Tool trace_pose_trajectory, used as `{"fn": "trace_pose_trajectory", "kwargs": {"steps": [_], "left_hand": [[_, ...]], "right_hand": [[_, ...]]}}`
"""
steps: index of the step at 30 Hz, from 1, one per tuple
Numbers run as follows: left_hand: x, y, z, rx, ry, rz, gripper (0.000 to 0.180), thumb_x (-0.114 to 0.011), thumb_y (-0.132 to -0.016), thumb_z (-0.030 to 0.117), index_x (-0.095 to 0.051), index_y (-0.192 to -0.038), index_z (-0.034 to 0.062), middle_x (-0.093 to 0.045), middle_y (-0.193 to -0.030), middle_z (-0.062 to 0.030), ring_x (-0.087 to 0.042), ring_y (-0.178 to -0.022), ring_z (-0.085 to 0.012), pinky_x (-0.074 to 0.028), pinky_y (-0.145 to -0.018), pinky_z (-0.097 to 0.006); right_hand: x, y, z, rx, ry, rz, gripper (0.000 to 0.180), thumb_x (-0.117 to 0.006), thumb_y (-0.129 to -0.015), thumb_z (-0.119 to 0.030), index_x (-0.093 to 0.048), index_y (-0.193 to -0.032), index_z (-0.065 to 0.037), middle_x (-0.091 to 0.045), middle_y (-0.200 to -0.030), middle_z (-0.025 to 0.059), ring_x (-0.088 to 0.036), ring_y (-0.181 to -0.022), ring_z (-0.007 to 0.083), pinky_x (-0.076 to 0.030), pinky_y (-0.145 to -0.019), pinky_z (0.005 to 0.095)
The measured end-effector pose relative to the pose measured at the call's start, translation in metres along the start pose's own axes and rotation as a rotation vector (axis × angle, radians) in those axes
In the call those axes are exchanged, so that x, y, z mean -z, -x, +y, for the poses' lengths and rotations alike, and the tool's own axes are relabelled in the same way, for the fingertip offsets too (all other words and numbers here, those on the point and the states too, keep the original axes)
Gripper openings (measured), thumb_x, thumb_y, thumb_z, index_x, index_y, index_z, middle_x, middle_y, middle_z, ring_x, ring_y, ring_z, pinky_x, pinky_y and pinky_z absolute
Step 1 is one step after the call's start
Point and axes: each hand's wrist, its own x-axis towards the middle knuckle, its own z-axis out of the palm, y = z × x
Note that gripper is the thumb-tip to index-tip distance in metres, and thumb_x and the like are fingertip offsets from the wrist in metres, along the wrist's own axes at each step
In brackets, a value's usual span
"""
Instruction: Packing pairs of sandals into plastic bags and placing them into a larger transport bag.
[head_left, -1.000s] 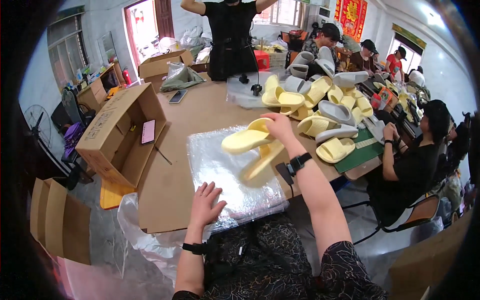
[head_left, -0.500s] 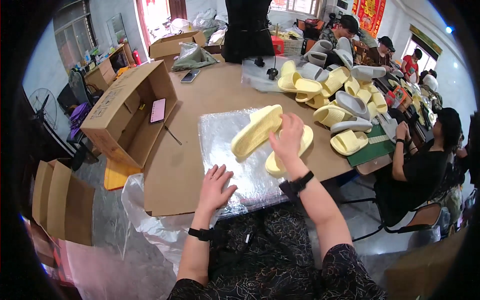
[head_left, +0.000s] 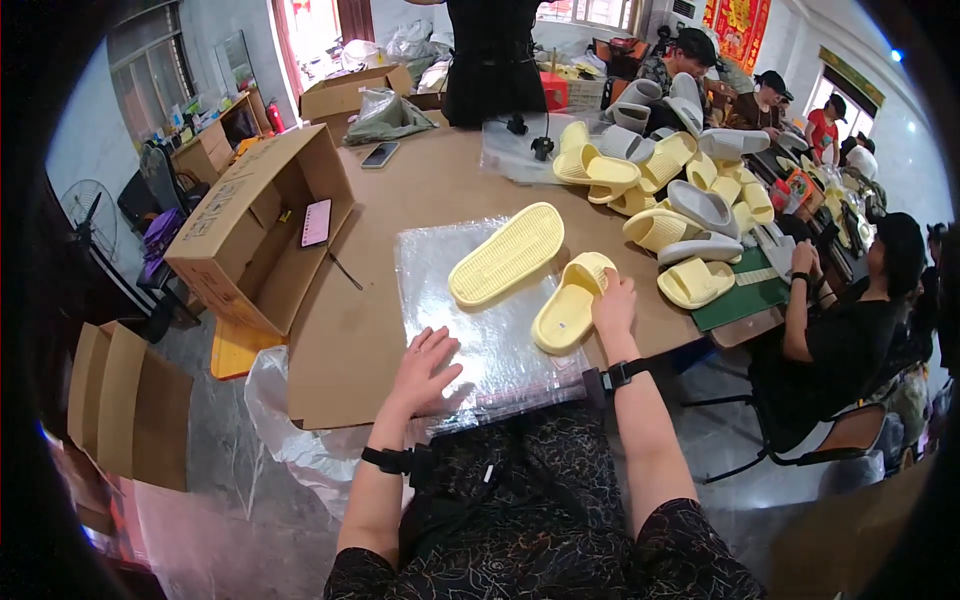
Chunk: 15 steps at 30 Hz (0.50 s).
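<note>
Stack of clear plastic point(head_left: 480, 362): one, glossy, flat at the near edge of the table point(head_left: 340, 360); landmark for all places below.

Yellow slipper, sole up point(head_left: 508, 255): one, textured underside showing, lying aslant across the far part of the stack.

Yellow slipper, strap up point(head_left: 566, 318): one, lying over the right edge of the stack, beside the first, toe strap at the far end.

Left hand point(head_left: 425, 372): one, bare, dark band at the wrist; fingers spread, holding nothing, over the near left part of the stack.

Right hand point(head_left: 614, 305): one, bare, dark band at the wrist; just right of the stack, fingers at the strap side of the strap-up slipper; whether they clasp it firmly cannot be told.

Slipper pile point(head_left: 690, 195): yellow and grey, heaped beyond the stack to the right.

Green mat point(head_left: 740, 302): one, right of the stack, partly under the pile.

Cardboard box point(head_left: 225, 235): one, on its side, left of the stack; pink-faced flat device point(head_left: 316, 222) within.

Phone point(head_left: 380, 155): one, beyond the stack to the left.
</note>
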Motion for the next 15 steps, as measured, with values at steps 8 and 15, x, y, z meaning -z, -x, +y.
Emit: {"fn": "trace_pose_trajectory", "kwargs": {"steps": [8, 15], "left_hand": [[0.025, -0.007, 0.034, 0.009, -0.291, -0.236, 0.069, -0.072, -0.071, 0.038, -0.056, -0.133, 0.0128, -0.036, -0.153, -0.0178, -0.025, -0.143, -0.0434, -0.028, -0.116, -0.05], [0.036, -0.075, 0.069, -0.01, -0.431, -0.014, 0.083, -0.08, -0.072, 0.044, -0.047, -0.141, 0.0135, -0.034, -0.151, -0.0225, -0.032, -0.138, -0.0466, -0.036, -0.11, -0.051]], "right_hand": [[0.043, 0.038, -0.054, 0.277, -0.169, 0.12, 0.051, -0.065, -0.078, -0.005, -0.054, -0.126, -0.015, -0.049, -0.121, 0.0118, -0.051, -0.11, 0.0342, -0.052, -0.086, 0.0451], [0.006, 0.057, -0.04, 0.183, -0.122, 0.011, 0.053, -0.064, -0.077, -0.003, -0.052, -0.127, -0.015, -0.048, -0.122, 0.0108, -0.05, -0.111, 0.0333, -0.053, -0.083, 0.0438]]}}
